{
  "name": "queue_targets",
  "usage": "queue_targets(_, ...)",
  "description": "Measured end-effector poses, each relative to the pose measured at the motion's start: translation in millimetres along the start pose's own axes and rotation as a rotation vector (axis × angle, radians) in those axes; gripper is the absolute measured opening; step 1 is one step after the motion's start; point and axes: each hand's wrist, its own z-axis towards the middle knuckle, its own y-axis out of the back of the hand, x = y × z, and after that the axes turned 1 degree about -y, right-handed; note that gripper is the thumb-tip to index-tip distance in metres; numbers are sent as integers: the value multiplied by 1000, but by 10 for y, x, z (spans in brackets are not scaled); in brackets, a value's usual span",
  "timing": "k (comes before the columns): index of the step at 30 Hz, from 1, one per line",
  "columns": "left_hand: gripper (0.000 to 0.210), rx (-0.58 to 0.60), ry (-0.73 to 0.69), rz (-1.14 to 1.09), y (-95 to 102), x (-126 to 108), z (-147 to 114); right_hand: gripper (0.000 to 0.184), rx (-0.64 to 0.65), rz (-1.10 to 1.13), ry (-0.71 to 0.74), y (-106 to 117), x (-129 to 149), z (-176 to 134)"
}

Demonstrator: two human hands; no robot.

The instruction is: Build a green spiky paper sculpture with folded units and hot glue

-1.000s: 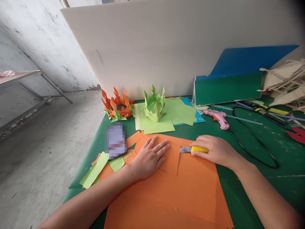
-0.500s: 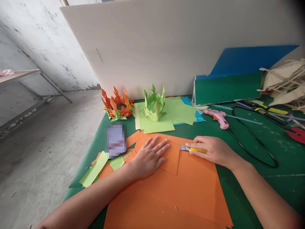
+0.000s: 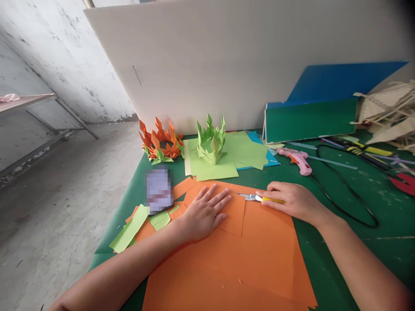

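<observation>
My left hand [image 3: 205,214] lies flat, fingers spread, pressing on a small rectangle of orange paper [image 3: 234,218]. That piece rests on a larger orange sheet [image 3: 259,263], which covers the front of the table. In my right hand [image 3: 289,198] is a yellow-handled utility knife [image 3: 271,200], fingers closed round its handle. Its metal blade points left and lies along the top edge of the small rectangle, close to my left fingertips. Cut strips of green paper [image 3: 130,229] and orange paper lie left of my left hand.
Behind stand an orange paper crown [image 3: 164,142] and a green paper crown [image 3: 211,144], the latter on green sheets [image 3: 248,151]. A phone [image 3: 159,190] sits at left. To the right are a pink glue gun [image 3: 297,160] with its black cord and a green board [image 3: 311,121].
My right hand has turned the knife so its blade now lies more level along the top edge of the small orange rectangle, reaching further left. My left hand has stayed put.
</observation>
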Motion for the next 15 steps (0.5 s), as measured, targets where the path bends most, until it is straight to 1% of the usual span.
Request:
queue_targets(4, 53, 1, 2, -3, -17, 3, -9, 37, 1, -17, 5, -25, -10, -2)
queue_targets(8, 54, 9, 5, -11, 6, -2, -10, 39, 4, -37, 7, -36, -3, 12)
queue_targets(15, 54, 17, 9, -25, 20, -28, -11, 39, -56, -55, 40, -76, 30, 91)
